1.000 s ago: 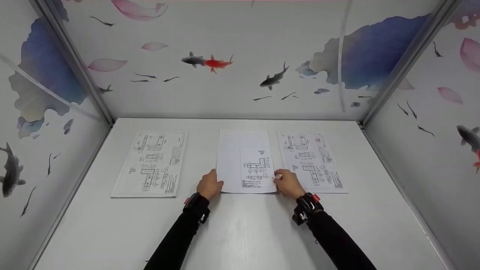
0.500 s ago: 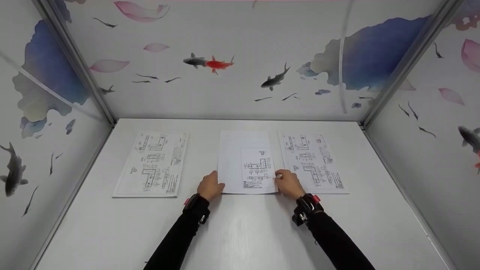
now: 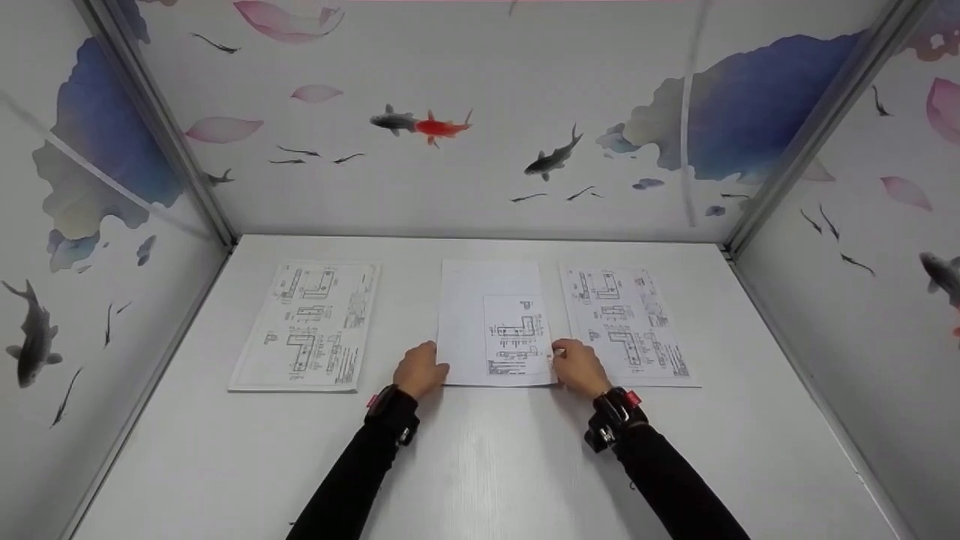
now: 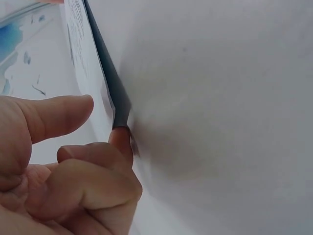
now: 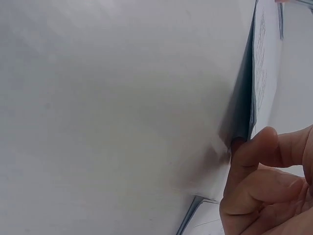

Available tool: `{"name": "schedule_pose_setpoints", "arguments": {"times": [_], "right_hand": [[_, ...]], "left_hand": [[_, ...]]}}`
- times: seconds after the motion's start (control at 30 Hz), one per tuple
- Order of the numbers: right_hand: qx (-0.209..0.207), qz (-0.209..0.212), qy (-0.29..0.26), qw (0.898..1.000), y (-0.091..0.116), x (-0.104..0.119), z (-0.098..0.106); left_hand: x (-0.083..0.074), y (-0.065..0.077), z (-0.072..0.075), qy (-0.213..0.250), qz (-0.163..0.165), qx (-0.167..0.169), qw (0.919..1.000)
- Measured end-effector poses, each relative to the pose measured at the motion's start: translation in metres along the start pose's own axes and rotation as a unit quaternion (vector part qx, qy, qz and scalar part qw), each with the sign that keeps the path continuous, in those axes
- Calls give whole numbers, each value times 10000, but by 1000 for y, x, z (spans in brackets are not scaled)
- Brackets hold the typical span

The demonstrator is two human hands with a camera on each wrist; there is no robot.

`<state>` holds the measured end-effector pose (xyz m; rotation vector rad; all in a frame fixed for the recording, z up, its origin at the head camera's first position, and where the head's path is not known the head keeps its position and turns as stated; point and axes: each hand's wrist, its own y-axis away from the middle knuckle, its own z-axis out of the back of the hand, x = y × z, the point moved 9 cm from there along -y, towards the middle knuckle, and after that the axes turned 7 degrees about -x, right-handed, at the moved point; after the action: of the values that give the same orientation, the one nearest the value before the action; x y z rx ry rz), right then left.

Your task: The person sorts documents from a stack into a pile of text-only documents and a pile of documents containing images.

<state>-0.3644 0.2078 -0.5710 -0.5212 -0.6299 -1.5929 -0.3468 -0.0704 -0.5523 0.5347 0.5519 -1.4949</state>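
A white paper (image 3: 461,322) with a small technical drawing on its right half lies in the middle of the table. My left hand (image 3: 420,371) is at its near left corner. In the left wrist view the index fingertip (image 4: 121,142) is under the corner and the thumb (image 4: 66,115) is on the upper side, other fingers curled. At the near right corner, my right hand (image 3: 579,367) pinches the paper between thumb and finger, as the right wrist view shows. The near edge is slightly raised, with a dark gap beneath. Whether it is one sheet or several is unclear.
To the left lies a thick paper stack (image 3: 300,326) with printed drawings. Another printed paper (image 3: 626,326) is on the right, close to my right hand. White panels with painted fish enclose the white table (image 3: 480,465) at the back and sides.
Both hands stay at the near corners of the middle paper. Only the head view has shifted slightly.
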Motion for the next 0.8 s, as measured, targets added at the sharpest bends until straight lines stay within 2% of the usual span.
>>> {"name": "schedule_pose_setpoints", "arguments": {"times": [0.23,0.43,0.6,0.8], "right_hand": [[30,32,43,10000,0,1,2],[-176,81,152,9997,-1,3,7],[-273,247,-56,9993,0,11,8],[-13,490,-535,9974,5,22,0]], "left_hand": [[3,-1,1,-12,126,53,9999],[8,-3,7,-26,227,110,9997],[16,-6,19,209,370,12,9991],[35,-13,44,448,480,-392,9971]]}}
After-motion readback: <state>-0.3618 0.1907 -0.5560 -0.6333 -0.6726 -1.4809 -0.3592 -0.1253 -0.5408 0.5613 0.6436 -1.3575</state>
